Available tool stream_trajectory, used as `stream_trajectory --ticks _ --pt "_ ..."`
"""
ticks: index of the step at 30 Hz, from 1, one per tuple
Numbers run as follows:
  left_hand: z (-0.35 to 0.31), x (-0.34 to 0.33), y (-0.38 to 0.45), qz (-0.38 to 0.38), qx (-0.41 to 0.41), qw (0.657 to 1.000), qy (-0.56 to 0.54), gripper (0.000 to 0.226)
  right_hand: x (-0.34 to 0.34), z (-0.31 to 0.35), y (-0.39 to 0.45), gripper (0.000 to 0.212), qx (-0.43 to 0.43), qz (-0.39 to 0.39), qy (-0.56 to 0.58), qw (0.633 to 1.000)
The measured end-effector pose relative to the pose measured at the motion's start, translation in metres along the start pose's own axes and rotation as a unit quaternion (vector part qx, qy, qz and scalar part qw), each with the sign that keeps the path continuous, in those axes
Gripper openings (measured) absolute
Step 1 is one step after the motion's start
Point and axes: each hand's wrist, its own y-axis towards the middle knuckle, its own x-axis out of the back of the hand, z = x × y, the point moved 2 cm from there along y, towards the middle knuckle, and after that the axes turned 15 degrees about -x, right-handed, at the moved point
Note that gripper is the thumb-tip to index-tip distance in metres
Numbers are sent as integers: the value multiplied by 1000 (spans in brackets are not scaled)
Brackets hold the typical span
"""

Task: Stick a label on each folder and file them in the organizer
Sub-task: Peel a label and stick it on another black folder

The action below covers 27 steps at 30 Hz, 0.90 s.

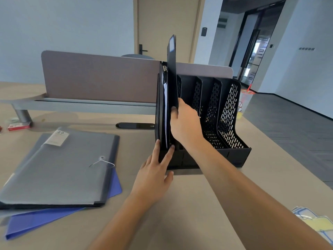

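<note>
A black mesh organizer [228, 112] with several slots stands on the desk at centre right. My right hand [185, 123] grips a tall black folder [172, 69] by its lower edge; the folder stands upright in the leftmost slot and bears a white label near its top. My left hand [155, 170] presses its spread fingers against other dark folders [162, 112] standing in that same slot, one finger on each side of them. A grey translucent folder [59, 168] with a string clasp lies flat at left, on top of a blue folder [36, 221].
Sheets of blue-edged and yellow labels [313, 221] lie at the desk's right front corner. A grey partition screen [100, 78] runs along the back of the desk. A red box [19, 125] sits far left. A black oval cable port [135, 125] is behind the folders.
</note>
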Motion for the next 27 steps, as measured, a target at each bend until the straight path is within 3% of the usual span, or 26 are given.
stream_trajectory --ticks 8,15,21,27 --pt "-1 2 -2 8 -6 1000 -8 79 -3 -10 -3 36 20 -33 55 998" --pt "-1 2 -2 24 -1 1000 -1 74 -13 -15 8 35 45 3 84 995" --pt "-2 1 -3 18 -2 1000 2 76 -11 -31 11 26 15 -16 110 994" --pt "-2 0 -2 18 -6 1000 8 78 -29 -48 -8 29 -23 60 73 995"
